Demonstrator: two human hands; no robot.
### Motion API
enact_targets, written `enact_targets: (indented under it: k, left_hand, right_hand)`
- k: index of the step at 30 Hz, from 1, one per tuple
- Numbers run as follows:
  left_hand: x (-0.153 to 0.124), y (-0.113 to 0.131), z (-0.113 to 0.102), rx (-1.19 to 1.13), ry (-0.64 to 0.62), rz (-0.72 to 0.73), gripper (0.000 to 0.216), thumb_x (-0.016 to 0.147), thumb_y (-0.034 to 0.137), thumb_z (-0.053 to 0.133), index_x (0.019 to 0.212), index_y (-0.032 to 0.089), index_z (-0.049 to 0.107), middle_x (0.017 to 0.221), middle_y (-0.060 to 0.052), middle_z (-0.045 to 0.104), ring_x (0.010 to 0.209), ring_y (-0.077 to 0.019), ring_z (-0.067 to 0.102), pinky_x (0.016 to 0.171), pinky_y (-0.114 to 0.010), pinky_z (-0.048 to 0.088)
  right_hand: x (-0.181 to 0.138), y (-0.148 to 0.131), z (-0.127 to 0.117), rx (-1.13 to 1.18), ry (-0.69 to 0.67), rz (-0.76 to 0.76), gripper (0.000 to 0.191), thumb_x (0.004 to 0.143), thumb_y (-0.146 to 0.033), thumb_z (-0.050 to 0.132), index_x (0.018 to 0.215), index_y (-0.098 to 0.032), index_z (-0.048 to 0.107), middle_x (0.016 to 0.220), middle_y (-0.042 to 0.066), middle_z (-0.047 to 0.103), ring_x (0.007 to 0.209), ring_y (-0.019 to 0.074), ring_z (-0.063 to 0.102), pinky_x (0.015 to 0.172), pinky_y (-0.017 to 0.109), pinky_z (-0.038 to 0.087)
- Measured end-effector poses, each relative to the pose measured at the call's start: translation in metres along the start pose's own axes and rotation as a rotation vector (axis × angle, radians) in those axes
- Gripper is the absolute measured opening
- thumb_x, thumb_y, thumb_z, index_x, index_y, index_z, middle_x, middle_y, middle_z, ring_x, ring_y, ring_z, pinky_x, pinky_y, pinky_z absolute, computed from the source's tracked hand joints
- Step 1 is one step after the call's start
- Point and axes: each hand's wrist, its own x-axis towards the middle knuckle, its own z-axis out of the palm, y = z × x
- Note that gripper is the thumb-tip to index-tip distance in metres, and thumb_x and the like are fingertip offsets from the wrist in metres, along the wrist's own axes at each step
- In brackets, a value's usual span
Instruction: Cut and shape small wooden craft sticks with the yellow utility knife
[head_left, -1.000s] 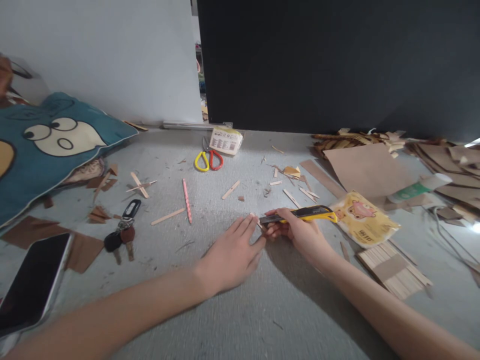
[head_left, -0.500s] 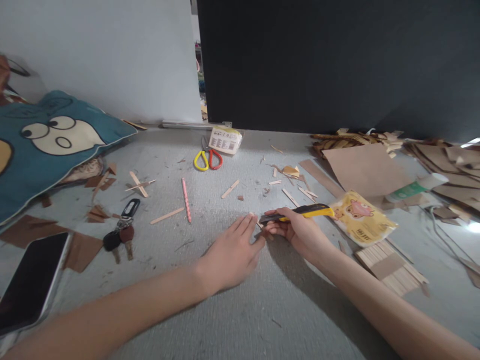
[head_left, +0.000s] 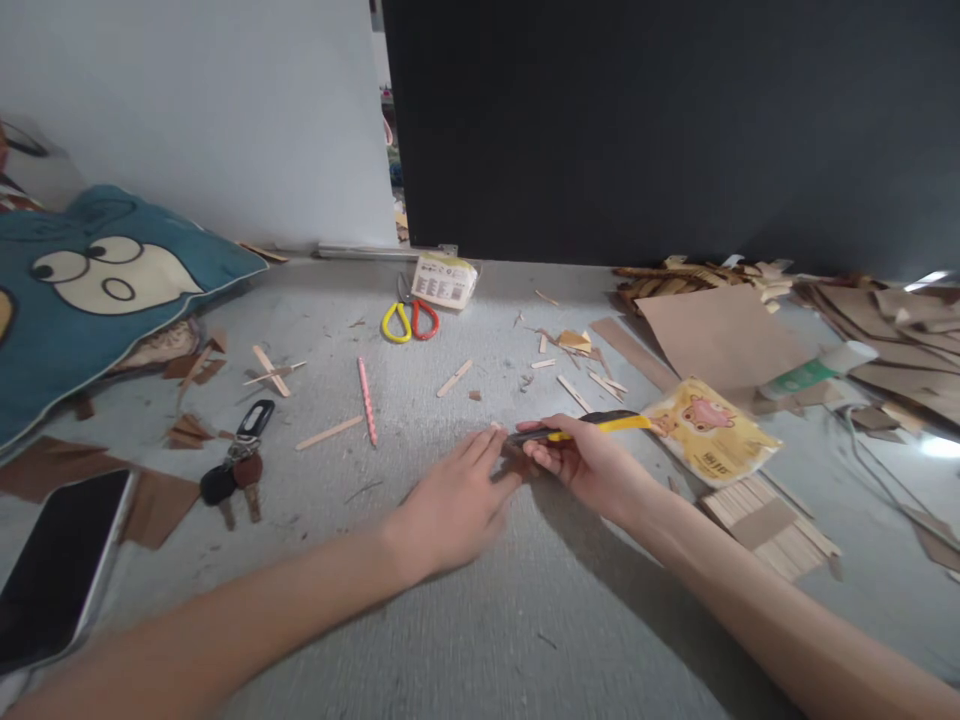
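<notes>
Near the frame's centre, the left hand (head_left: 456,500) is lying low, fingers together; I cannot tell its grip. Right of centre, the right hand (head_left: 592,465) is holding the knife (head_left: 624,423), pointing leftward. Probably cutting is going on; the next move is calling for steady control.

craft workspace: scissors (head_left: 415,316), cardboard scraps (head_left: 159,508)

On grey flat table (head_left: 450,640): blk rectangular phone (head_left: 60,565) far L, metal keys (head_left: 247,468) to its R; pink twisted stick (head_left: 367,400) ctr-L, red-yellow-handled metal scissors (head_left: 411,302) behind; yellow-blk slim cutter (head_left: 600,418) L of yellow square packet (head_left: 712,430), wooden-stick bundle (head_left: 769,525) in front
</notes>
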Motion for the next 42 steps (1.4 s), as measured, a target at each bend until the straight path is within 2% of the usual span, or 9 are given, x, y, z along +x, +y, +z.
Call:
enact_targets:
  k: [3,9,15,18,22,26,31,36,42]
  left_hand:
    - [-0.001,-0.002,0.001,-0.02,0.058,0.011,0.045,0.097,0.016,0.055,0.142,0.016,0.057,0.157,-0.021,0.048,0.15,-0.0354,0.042,0.122,-0.055,0.04]
    - [0.0,-0.019,0.004,-0.058,0.162,-0.005,0.036,0.101,0.008,0.047,0.134,0.01,0.061,0.127,-0.016,0.065,0.126,-0.0282,0.059,0.107,-0.045,0.054]
    - [0.004,-0.039,0.003,-0.225,0.247,-0.193,0.011,0.102,0.017,0.057,0.103,0.018,0.068,0.107,-0.007,0.064,0.108,-0.025,0.058,0.097,-0.043,0.054]
    - [0.004,-0.043,0.003,-0.298,0.24,-0.252,0.008,0.102,0.021,0.059,0.108,0.02,0.064,0.114,-0.007,0.063,0.113,-0.0254,0.057,0.1,-0.044,0.052]
    - [0.009,-0.045,0.005,-0.293,0.224,-0.212,0.026,0.104,0.031,0.058,0.128,0.022,0.059,0.125,-0.009,0.061,0.126,-0.0275,0.053,0.107,-0.049,0.046]
    - [0.017,-0.044,0.005,-0.217,0.16,-0.195,0.011,0.104,0.028,0.057,0.106,0.019,0.064,0.116,-0.008,0.063,0.12,-0.0286,0.054,0.101,-0.048,0.048]
    - [0.017,-0.037,0.001,-0.115,0.08,-0.247,0.017,0.106,0.026,0.051,0.098,0.015,0.061,0.106,-0.011,0.061,0.103,-0.0279,0.057,0.09,-0.045,0.052]
    - [0.013,-0.031,0.001,-0.013,0.041,-0.252,0.024,0.107,0.016,0.036,0.101,0.015,0.059,0.101,-0.011,0.061,0.097,-0.0268,0.059,0.085,-0.043,0.051]
    - [0.012,-0.03,-0.002,0.051,0.015,-0.251,0.013,0.102,0.012,0.045,0.098,0.016,0.057,0.098,-0.01,0.061,0.1,-0.0277,0.059,0.084,-0.041,0.051]
  right_hand:
    - [0.002,0.0,-0.003,0.003,-0.02,-0.079,0.018,0.083,-0.026,0.067,0.086,-0.012,0.078,0.066,0.006,0.072,0.056,0.0117,0.065,0.057,0.02,0.054]
    - [0.009,0.003,-0.015,-0.168,0.08,-0.474,0.03,0.083,-0.049,0.069,0.085,-0.02,0.075,0.07,0.003,0.071,0.056,0.0156,0.062,0.054,0.028,0.047]
    - [0.004,0.006,-0.017,-0.427,0.091,-0.572,0.041,0.085,-0.063,0.067,0.092,-0.023,0.074,0.055,-0.004,0.059,0.042,0.0122,0.049,0.044,0.027,0.035]
    - [-0.001,0.007,-0.016,-0.564,0.097,-0.643,0.044,0.09,-0.064,0.063,0.096,-0.023,0.074,0.045,-0.008,0.047,0.036,0.0102,0.038,0.04,0.026,0.027]
    - [-0.004,0.008,-0.014,-0.594,0.071,-0.677,0.04,0.092,-0.061,0.062,0.096,-0.023,0.074,0.055,-0.005,0.055,0.039,0.0105,0.044,0.042,0.026,0.033]
    - [-0.004,0.006,-0.012,-0.562,0.036,-0.698,0.035,0.09,-0.057,0.067,0.104,-0.026,0.07,0.06,-0.005,0.059,0.049,0.0142,0.054,0.053,0.028,0.043]
    - [-0.007,0.01,-0.013,-0.465,-0.032,-0.763,0.037,0.093,-0.056,0.063,0.115,-0.027,0.069,0.074,-0.001,0.067,0.058,0.0172,0.063,0.061,0.032,0.051]
    - [-0.017,0.021,-0.017,-0.64,0.083,-0.898,0.033,0.095,-0.045,0.061,0.118,-0.026,0.074,0.075,0.001,0.072,0.059,0.0169,0.066,0.066,0.033,0.054]
    - [-0.021,0.034,-0.02,-0.827,-0.015,-1.026,0.03,0.097,-0.032,0.058,0.123,-0.029,0.074,0.076,0.0,0.074,0.059,0.0155,0.068,0.066,0.03,0.057]
